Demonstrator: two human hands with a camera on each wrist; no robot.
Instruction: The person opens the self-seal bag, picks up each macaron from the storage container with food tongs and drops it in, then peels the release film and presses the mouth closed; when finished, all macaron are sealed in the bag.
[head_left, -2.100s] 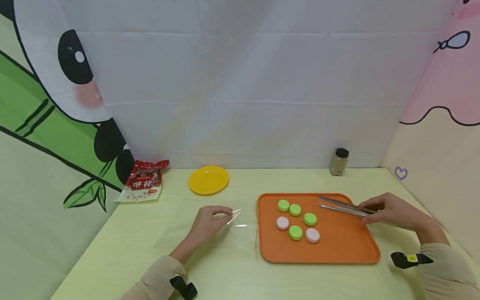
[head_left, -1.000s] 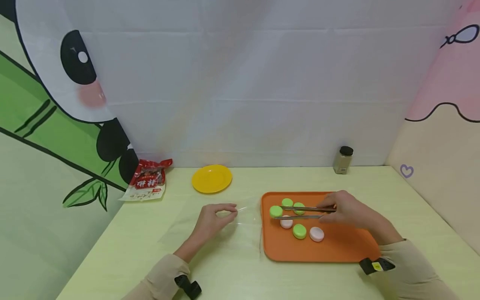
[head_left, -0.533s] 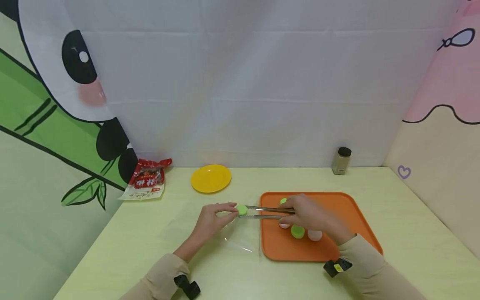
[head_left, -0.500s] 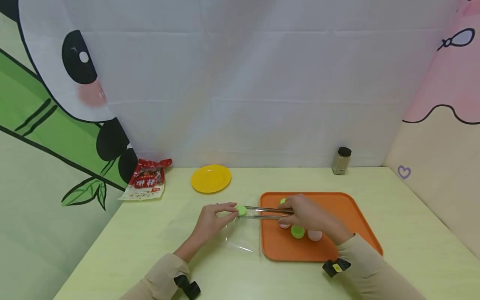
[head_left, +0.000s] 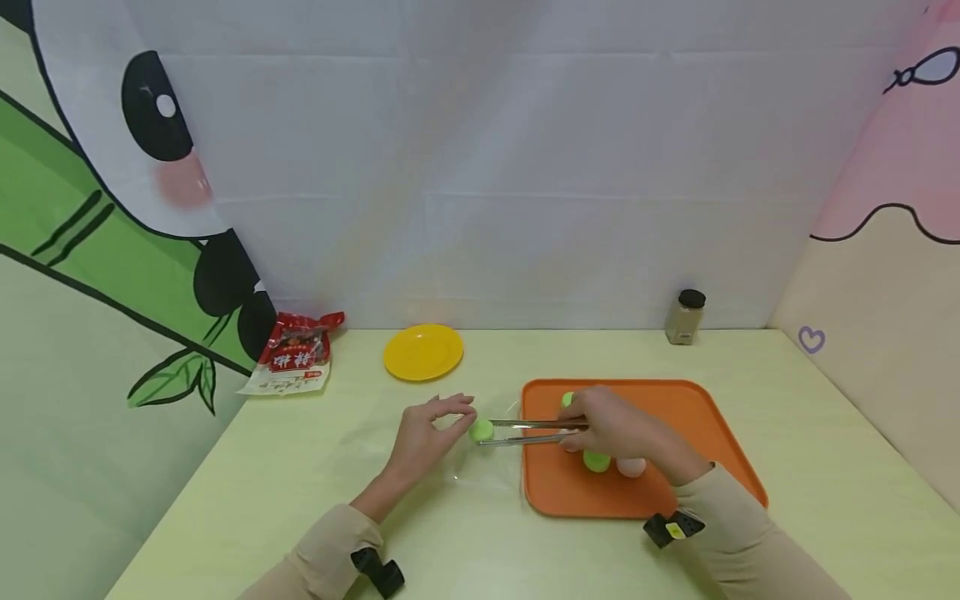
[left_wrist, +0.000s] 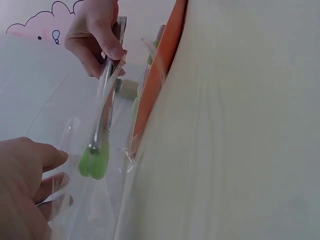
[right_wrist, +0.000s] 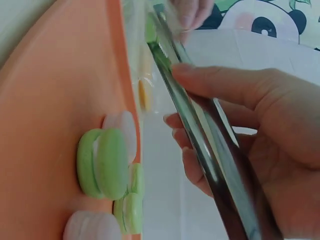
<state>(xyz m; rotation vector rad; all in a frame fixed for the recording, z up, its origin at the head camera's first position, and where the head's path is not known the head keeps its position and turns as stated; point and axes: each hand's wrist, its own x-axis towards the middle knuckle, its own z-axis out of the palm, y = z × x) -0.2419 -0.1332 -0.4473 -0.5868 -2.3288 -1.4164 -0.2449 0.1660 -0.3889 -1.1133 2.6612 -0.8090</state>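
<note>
1. Green round macaron (head_left: 482, 430) sits between the tips of silver metal tongs (head_left: 528, 424), just beside the left hand's (head_left: 418, 439) fingertips and left of the orange rectangular tray (head_left: 705, 450).
2. The left hand pinches a clear plastic bag (left_wrist: 95, 210) with thumb and fingertips; the right hand (head_left: 622, 427) grips the tongs above the tray, thumb opposite the fingers.
3. In the left wrist view the macaron shows through the bag's film; how deep inside it lies is hard to tell.
4. From the head, the right hand partly hides macarons on the tray.
5. The right wrist view shows a large green macaron (right_wrist: 112, 164) there, and a pale pink macaron (right_wrist: 92, 228) cut off below.
</note>
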